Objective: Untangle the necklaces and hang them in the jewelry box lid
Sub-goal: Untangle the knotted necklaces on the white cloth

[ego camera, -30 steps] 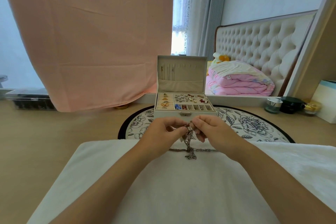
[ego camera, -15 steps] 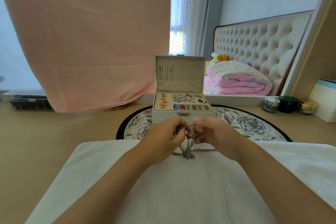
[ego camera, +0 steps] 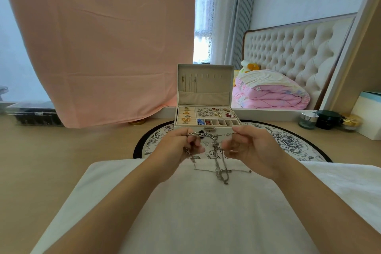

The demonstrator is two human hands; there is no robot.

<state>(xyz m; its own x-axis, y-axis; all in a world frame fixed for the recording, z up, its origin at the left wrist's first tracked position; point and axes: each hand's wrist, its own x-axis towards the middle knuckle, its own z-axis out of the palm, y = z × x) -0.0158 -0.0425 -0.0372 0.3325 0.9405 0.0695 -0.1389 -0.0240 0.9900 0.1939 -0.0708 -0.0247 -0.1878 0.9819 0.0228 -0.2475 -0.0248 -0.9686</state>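
A tangle of silver necklaces hangs between my two hands above a white cloth. My left hand pinches a thick chain at the tangle's left end. My right hand pinches a thinner chain at the right end. The stretch between them is pulled taut, and loose loops dangle down onto the cloth. Just beyond stands the beige jewelry box, its lid upright and open. A few thin chains hang on hooks at the lid's left side.
The box sits on a round floral mat on a wooden desk. Small jars and a white box stand at the right. A black tray lies far left. A mirror with a pink cloth over it rises behind.
My hands have moved apart, stretching the chains sideways between them. The tangle has spread out and more of it hangs loose over the cloth.
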